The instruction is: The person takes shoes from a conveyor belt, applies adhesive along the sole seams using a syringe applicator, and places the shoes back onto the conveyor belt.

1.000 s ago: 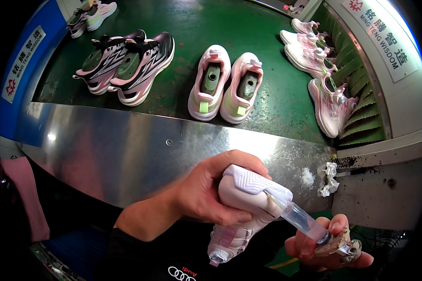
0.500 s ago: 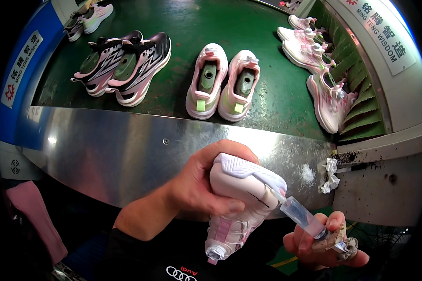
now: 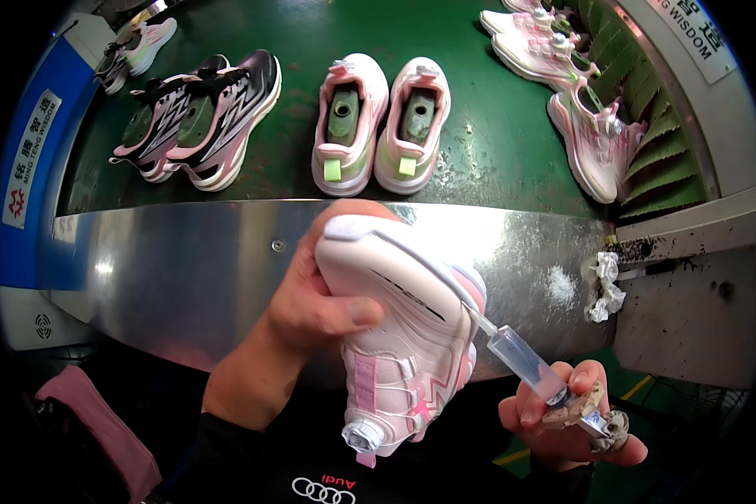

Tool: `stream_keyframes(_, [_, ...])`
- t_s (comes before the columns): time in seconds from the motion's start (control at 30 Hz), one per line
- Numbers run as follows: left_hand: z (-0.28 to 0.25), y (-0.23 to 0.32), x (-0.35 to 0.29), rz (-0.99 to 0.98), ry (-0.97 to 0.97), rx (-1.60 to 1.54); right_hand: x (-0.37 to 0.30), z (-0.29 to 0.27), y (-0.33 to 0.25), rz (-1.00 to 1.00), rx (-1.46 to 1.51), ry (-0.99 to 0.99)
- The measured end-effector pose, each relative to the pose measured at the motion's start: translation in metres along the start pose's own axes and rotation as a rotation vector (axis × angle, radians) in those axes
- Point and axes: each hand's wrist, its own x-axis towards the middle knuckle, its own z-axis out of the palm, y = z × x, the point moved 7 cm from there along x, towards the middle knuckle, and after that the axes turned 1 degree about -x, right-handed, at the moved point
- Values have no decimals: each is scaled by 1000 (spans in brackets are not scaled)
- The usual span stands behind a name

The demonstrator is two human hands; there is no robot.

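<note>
My left hand [image 3: 319,294] grips a white and pink sneaker [image 3: 395,315], its fingers behind the sole and its thumb across the midsole. The shoe is tilted sole-up, with its silvery dial [image 3: 364,435] low and toward me. In my right hand [image 3: 571,420] is a clear syringe [image 3: 525,363] with some pinkish content near its lower end. Its narrow tip meets the edge between sole and upper on the shoe's right side. Crusty, tape-like wrapping [image 3: 592,416] covers the syringe's plunger end and part of my fingers.
Beyond a metal ledge [image 3: 185,269], a green belt [image 3: 311,34] carries a white-pink pair [image 3: 351,126], a black-pink pair [image 3: 227,126] and another pair far left. Several white-pink shoes [image 3: 584,143] line the right side by green flaps [image 3: 668,160]. Crumpled white tissue [image 3: 605,286] lies on the ledge's right.
My left hand has turned the sneaker, showing more of its side, and moved it slightly left and up in view. The syringe tip has followed along the sole edge. The whole view has shifted.
</note>
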Motion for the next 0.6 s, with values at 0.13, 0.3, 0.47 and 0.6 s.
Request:
stream_keyframes(0.13, [-3,-2,8,-41,39,-6,-7,-9,2,-110,-4,-52])
stream_keyframes(0.3, [-3,-11,4,-185,68,-207,-13,-23,12,-126,78,-10])
stream_keyframes(0.47, [-20,-11,4,-171,121,-168,-21,-33,25,-87,99,28])
stream_keyframes(0.6, [-12,-10,9,-122,15,-384,-29,-35,27,-86,69,27])
